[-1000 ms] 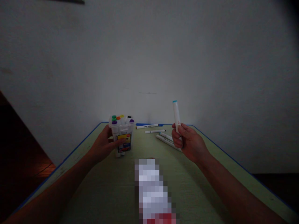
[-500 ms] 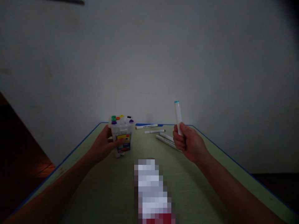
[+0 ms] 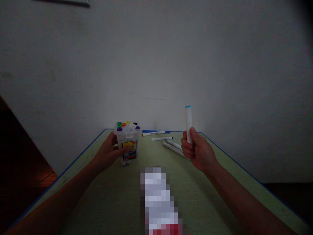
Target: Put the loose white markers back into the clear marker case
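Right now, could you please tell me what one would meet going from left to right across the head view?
Left hand, clear container of markers, farthest lying white marker, pair of white markers lying side by side, right hand holding the blue-ended marker upright.

The tub, left of frame centre, has markers inside; loose pens lie on the table right of it, mid-frame (the wall rises behind, across the upper frame).

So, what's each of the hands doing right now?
Left hand: holding the clear marker container.
Right hand: closed around a blue-ended white marker.
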Demonstrator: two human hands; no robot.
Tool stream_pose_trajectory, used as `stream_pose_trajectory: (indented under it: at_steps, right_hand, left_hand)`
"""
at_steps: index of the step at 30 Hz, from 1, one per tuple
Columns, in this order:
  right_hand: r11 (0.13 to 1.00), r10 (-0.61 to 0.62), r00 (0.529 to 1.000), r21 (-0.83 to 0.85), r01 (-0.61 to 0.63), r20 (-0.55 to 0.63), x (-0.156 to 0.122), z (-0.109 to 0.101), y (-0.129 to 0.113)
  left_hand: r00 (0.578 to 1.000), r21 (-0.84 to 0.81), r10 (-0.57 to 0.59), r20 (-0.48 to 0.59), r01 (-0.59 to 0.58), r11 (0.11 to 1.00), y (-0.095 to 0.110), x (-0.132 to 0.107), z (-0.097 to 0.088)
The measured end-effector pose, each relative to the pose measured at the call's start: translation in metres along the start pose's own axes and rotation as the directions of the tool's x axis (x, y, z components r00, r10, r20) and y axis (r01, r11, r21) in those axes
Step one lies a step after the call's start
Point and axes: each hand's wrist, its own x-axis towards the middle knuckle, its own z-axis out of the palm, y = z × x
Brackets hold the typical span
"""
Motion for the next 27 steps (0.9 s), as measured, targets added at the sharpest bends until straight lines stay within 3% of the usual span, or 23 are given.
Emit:
stream_pose_trajectory:
  at_steps: [11, 20, 27]
  right_hand:
    - [0.998, -0.036, 0.999, -0.051, 0.035, -0.013, -0.0028, 0.0044, -0.0027]
    - [0.995, -0.074, 0.996, -0.062, 0.077, 0.051, -0.0017, 0.0013, 0.0017]
    - [0.994, -0.082, 0.997, -0.066, 0.082, 0.004, -0.0018, 0.0037, 0.0015]
  left_hand:
    - [1.0, 0.002, 0.012, 0.01, -0.012, 1.0, -0.0014, 0.0002, 0.0004]
    - [1.0, 0.005, 0.01, -0.003, -0.01, 1.0, 0.0024, -0.0009, 0.0004]
    - [1.0, -0.022, -0.003, 0.007, 0.003, 1.0, 0.0063, -0.0017, 0.0022]
